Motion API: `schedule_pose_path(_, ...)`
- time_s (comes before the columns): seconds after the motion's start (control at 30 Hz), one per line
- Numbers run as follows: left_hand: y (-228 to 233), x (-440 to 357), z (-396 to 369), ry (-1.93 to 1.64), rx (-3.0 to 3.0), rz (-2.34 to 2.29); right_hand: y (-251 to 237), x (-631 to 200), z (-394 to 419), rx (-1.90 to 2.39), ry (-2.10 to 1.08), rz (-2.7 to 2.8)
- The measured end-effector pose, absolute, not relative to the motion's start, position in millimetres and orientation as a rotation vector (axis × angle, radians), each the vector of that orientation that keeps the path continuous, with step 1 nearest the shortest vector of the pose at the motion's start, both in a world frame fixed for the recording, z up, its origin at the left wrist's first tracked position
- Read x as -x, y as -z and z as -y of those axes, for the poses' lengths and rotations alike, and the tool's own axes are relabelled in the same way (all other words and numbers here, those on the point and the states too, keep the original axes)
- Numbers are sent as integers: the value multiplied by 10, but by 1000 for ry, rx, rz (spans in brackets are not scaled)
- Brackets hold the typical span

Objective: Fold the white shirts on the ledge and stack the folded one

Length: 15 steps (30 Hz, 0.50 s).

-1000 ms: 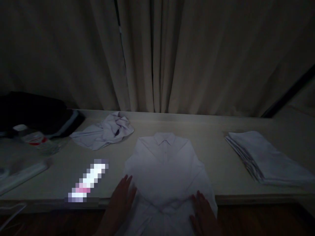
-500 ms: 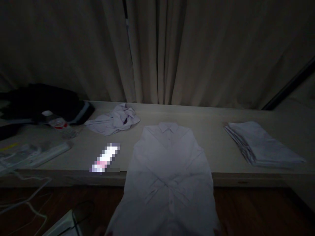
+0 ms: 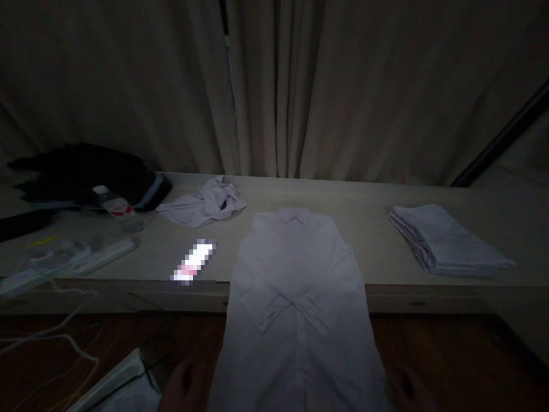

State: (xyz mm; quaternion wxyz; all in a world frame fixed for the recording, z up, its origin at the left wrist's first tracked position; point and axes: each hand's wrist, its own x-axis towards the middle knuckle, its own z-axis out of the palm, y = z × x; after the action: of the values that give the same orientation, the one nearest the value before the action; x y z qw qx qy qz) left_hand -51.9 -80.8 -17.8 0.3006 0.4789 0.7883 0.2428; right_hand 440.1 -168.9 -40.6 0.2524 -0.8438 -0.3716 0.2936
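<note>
A pale long-sleeved shirt (image 3: 295, 252) lies front side up, collar at the far end, its sleeves folded across the front. Its upper part rests on the white table (image 3: 369, 229). The lower part stretches past the table's front edge toward me, and the hem is out of view. At the shirt's left side my left hand (image 3: 184, 384) shows dimly with curled fingers, closed at the cloth's edge. My right hand (image 3: 409, 389) is likewise curled at the right side. Both fingertips are hard to make out in the dark.
A folded stack of pale cloth (image 3: 450, 237) lies right. Leftward are a crumpled pale garment (image 3: 208, 200), a blurred bright phone-like object (image 3: 194, 262), a plastic bottle (image 3: 118, 209), dark clothing (image 3: 86, 171) and a white power strip (image 3: 103, 256). Cables (image 3: 64, 337) hang down; a white bag-like object (image 3: 124, 383) stands below.
My view has tilted slightly down and turned a little left. Both hands show more fully at the bottom. The shirt's lower part looks narrower, and its crossed cuffs lie higher in view.
</note>
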Motion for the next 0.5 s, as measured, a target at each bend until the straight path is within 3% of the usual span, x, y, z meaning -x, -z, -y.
schedule_pose_path(0.23, -258, -365, 448, -493, -1445, -1804, 76, -3770, 999, 2042, -786, 1662)
schedule_pose_path(0.5, 172, -1836, 436, -235, -1090, -1254, 46, -3547, 514, 2050, -456, 2165)
